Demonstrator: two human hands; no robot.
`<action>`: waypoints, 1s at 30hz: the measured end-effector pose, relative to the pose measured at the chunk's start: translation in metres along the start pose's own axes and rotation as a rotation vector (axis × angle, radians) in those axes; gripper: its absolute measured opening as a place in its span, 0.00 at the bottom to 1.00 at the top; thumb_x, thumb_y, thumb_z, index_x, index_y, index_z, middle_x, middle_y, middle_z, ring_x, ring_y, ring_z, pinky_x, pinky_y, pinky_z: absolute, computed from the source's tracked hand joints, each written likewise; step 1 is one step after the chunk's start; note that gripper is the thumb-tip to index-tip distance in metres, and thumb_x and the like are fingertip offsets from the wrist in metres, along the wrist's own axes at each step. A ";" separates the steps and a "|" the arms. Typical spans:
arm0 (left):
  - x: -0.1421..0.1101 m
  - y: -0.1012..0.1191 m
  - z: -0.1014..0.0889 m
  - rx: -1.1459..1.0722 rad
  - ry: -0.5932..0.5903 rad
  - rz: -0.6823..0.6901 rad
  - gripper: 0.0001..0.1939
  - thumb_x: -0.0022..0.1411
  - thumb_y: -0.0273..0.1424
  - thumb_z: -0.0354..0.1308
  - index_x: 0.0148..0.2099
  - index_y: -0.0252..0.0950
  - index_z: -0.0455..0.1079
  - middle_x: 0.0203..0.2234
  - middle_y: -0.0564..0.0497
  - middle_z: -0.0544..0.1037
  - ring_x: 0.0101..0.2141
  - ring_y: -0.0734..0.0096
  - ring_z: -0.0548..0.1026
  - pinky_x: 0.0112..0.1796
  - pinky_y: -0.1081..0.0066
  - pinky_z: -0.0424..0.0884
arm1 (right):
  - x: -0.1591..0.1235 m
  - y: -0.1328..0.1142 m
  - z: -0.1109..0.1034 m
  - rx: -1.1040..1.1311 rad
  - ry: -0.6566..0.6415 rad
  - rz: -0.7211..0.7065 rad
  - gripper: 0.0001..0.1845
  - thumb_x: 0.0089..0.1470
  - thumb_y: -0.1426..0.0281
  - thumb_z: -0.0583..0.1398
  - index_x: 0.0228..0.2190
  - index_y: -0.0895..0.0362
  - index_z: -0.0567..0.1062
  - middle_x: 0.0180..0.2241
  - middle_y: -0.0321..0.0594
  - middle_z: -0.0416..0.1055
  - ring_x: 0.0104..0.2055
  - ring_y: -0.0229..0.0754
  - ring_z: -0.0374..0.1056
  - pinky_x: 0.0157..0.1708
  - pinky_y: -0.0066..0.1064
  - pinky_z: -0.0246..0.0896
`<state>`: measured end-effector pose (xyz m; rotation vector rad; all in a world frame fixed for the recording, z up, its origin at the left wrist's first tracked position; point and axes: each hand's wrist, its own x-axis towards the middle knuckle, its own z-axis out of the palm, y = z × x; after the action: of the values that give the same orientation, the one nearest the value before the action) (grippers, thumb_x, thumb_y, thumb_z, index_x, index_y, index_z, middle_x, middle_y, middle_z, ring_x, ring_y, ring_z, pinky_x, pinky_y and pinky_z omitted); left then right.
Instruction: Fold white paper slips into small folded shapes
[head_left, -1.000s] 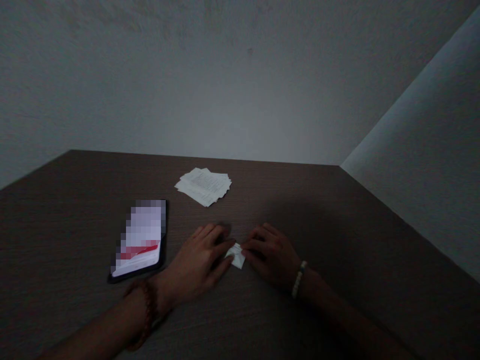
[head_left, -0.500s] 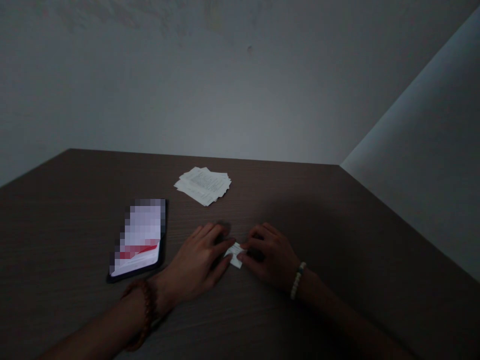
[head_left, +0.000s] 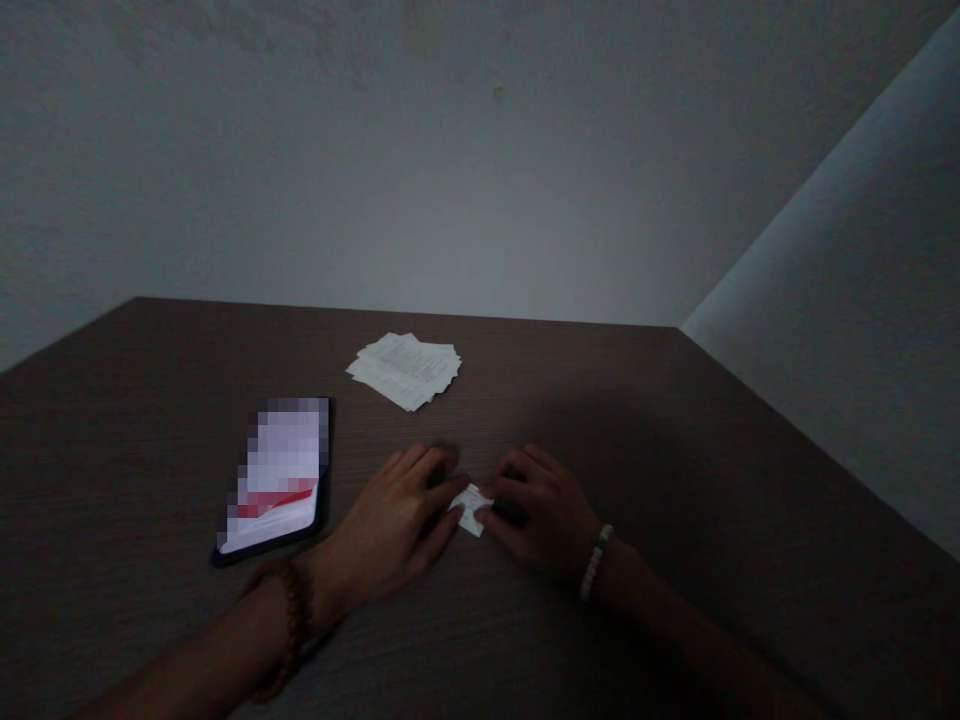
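Note:
A small folded piece of white paper (head_left: 471, 508) with faint print lies low over the table between my two hands. My left hand (head_left: 401, 515) pinches its left side between thumb and index finger. On the opposite side, the thumb and index finger of my right hand (head_left: 541, 510) hold the paper's right edge. The other fingers of both hands are curled above the tabletop. Part of the paper is hidden under the fingertips.
A loose stack of printed white sheets (head_left: 405, 370) lies farther back on the dark wooden table (head_left: 585, 365). Left of my left hand is a phone (head_left: 277, 480) with its lit screen up, partly pixelated. Grey walls (head_left: 465, 200) stand behind the table and to its right.

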<state>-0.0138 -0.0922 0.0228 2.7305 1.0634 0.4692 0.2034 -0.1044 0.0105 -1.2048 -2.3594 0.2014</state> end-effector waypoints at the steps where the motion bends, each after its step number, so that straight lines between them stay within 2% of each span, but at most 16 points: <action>1: 0.000 0.000 0.000 0.003 -0.001 -0.002 0.16 0.64 0.31 0.49 0.52 0.39 0.68 0.46 0.44 0.66 0.44 0.56 0.65 0.43 0.55 0.64 | -0.001 0.000 0.000 -0.005 0.006 -0.017 0.09 0.53 0.63 0.62 0.35 0.54 0.75 0.37 0.41 0.68 0.40 0.44 0.61 0.40 0.37 0.59; 6: 0.000 0.001 -0.001 0.005 0.008 -0.009 0.16 0.64 0.32 0.49 0.52 0.40 0.69 0.46 0.44 0.66 0.44 0.56 0.65 0.43 0.55 0.65 | -0.003 0.003 -0.001 -0.036 0.018 -0.197 0.04 0.55 0.69 0.60 0.34 0.53 0.75 0.41 0.40 0.70 0.40 0.42 0.62 0.41 0.36 0.58; 9: -0.001 0.001 -0.001 0.007 0.000 -0.012 0.16 0.64 0.32 0.49 0.52 0.40 0.69 0.46 0.44 0.66 0.45 0.56 0.65 0.44 0.54 0.65 | -0.003 0.004 -0.004 -0.054 -0.021 -0.285 0.07 0.54 0.73 0.59 0.37 0.53 0.74 0.42 0.39 0.71 0.42 0.42 0.62 0.40 0.35 0.57; 13: -0.001 0.001 -0.001 0.019 0.005 -0.011 0.15 0.64 0.32 0.49 0.51 0.40 0.69 0.46 0.44 0.66 0.44 0.57 0.65 0.43 0.55 0.65 | -0.003 0.001 -0.010 -0.126 -0.072 -0.327 0.10 0.53 0.73 0.60 0.39 0.52 0.73 0.43 0.39 0.70 0.42 0.42 0.62 0.41 0.36 0.57; 18: 0.000 0.001 -0.001 0.017 0.011 -0.005 0.15 0.64 0.31 0.49 0.52 0.39 0.68 0.45 0.43 0.67 0.44 0.56 0.65 0.43 0.55 0.65 | -0.004 -0.004 -0.015 -0.152 -0.163 -0.309 0.17 0.50 0.73 0.61 0.44 0.53 0.71 0.46 0.40 0.69 0.45 0.44 0.61 0.42 0.38 0.57; 21: -0.001 0.000 -0.001 0.003 0.000 0.011 0.15 0.65 0.30 0.48 0.51 0.39 0.69 0.45 0.43 0.66 0.44 0.57 0.65 0.43 0.55 0.65 | -0.005 -0.004 -0.014 -0.133 -0.153 -0.286 0.17 0.49 0.74 0.60 0.43 0.52 0.72 0.46 0.40 0.69 0.46 0.45 0.61 0.43 0.39 0.57; 25: -0.003 -0.001 0.000 -0.042 -0.014 0.082 0.13 0.63 0.27 0.49 0.45 0.39 0.73 0.42 0.45 0.68 0.42 0.59 0.65 0.42 0.57 0.64 | -0.008 -0.003 -0.011 -0.087 -0.135 -0.272 0.17 0.49 0.75 0.59 0.43 0.52 0.72 0.46 0.39 0.69 0.46 0.44 0.62 0.44 0.39 0.57; 30: -0.006 -0.002 0.000 -0.039 0.014 0.136 0.14 0.60 0.24 0.49 0.45 0.38 0.72 0.41 0.45 0.69 0.43 0.58 0.65 0.42 0.57 0.64 | -0.009 -0.007 -0.012 -0.050 -0.138 -0.234 0.14 0.50 0.74 0.58 0.41 0.54 0.72 0.45 0.39 0.70 0.44 0.44 0.63 0.43 0.38 0.57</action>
<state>-0.0193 -0.0953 0.0209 2.7804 0.8651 0.5245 0.2092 -0.1170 0.0202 -0.9523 -2.6156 0.1523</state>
